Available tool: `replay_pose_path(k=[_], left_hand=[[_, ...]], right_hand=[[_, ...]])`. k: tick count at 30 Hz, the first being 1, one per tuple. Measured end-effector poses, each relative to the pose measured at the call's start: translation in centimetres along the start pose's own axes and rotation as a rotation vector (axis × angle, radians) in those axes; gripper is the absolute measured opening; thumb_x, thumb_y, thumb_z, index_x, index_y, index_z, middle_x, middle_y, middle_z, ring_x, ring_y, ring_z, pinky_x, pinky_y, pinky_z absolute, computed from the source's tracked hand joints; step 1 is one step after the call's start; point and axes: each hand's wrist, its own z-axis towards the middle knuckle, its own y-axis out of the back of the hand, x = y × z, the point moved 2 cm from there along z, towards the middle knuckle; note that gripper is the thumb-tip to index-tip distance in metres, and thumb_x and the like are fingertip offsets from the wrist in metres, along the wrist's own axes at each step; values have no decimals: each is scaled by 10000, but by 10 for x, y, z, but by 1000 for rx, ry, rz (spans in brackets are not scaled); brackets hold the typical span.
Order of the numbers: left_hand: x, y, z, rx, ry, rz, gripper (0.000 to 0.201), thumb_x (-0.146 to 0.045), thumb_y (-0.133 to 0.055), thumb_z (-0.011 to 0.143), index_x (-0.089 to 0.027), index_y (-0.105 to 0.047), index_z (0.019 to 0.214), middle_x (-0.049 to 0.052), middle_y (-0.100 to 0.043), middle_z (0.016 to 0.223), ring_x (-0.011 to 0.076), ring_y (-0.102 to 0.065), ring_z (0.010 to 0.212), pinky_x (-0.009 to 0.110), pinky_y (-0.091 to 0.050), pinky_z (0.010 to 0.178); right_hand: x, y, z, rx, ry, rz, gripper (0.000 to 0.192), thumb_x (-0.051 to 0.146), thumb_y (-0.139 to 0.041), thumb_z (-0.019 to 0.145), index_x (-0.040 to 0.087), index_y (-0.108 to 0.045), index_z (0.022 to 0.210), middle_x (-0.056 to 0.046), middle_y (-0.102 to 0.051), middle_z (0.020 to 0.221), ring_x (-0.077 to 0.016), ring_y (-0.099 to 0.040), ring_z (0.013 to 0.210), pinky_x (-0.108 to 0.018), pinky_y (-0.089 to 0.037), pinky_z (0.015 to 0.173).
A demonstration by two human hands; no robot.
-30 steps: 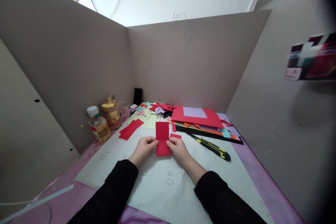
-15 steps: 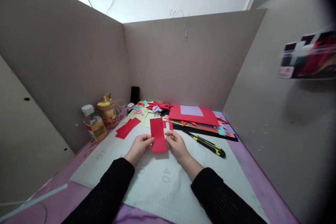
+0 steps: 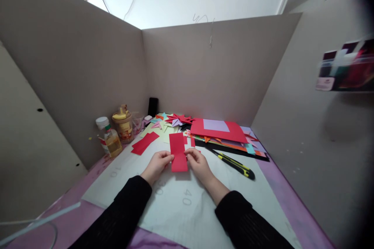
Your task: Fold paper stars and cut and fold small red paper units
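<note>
I saw the red paper strip [image 3: 179, 152] lying on the white cutting mat [image 3: 204, 202] at the middle of the bench, its long axis running near to far, away from me. Both hands met it at about mid-length: the left hand [image 3: 157, 164] pinched its left edge and the right hand [image 3: 197, 162] pinched its right edge, fingertips closed on the paper from either side. Neither hand was nearer than the other; the strip sat squarely between them, its near end level with the knuckles and its far end reaching toward the paper pile.

Just right of the strip's far half lay small red offcuts [image 3: 193, 141], almost touching it. Further right, a yellow-and-black utility knife [image 3: 233, 161] lay slantwise on the mat, near the right hand but apart from it. Far right lay a stack of coloured sheets with a red sheet [image 3: 219, 129] on top, a lilac rectangle upon that. Folded paper stars [image 3: 177, 119] sat behind the strip at the far edge. To the left, two red strips [image 3: 144, 143] lay slantwise, well apart from the left hand, and beyond them stood a small bottle [image 3: 109, 140] and a jar [image 3: 124, 124] against the cardboard wall [image 3: 73, 74]. I judged nothing stood between the hands and the strip.
</note>
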Motion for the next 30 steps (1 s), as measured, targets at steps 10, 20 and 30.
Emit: replay_pose_path(k=[10, 20, 30], left_hand=[[-1, -2, -1, -26, -115, 92, 322, -435, -692, 666, -118, -650, 699, -15, -577, 579, 96, -443, 508, 217, -314, 510], [4, -5, -2, 81, 23, 248, 365, -476, -663, 692, -111, -664, 683, -37, -487, 455, 68, -334, 409, 209, -214, 424], [1, -8, -4, 28, 13, 280, 340, -460, -665, 676, -122, -638, 659, -46, -469, 431, 67, -333, 396, 208, -210, 408]], right_hand=[[-9, -5, 2, -44, -229, 160, 471, 277, -707, 621, 195, -497, 1035, 87, -537, 552, -111, -507, 505, -241, -409, 553], [-10, 3, 5, -144, -249, 150, 377, 305, -700, 611, 195, -499, 910, 92, -516, 519, -98, -455, 469, -239, -383, 532], [-15, 2, 5, -89, -255, 111, 525, 305, -736, 574, 180, -503, 1028, 113, -471, 520, -100, -472, 476, -234, -368, 524]])
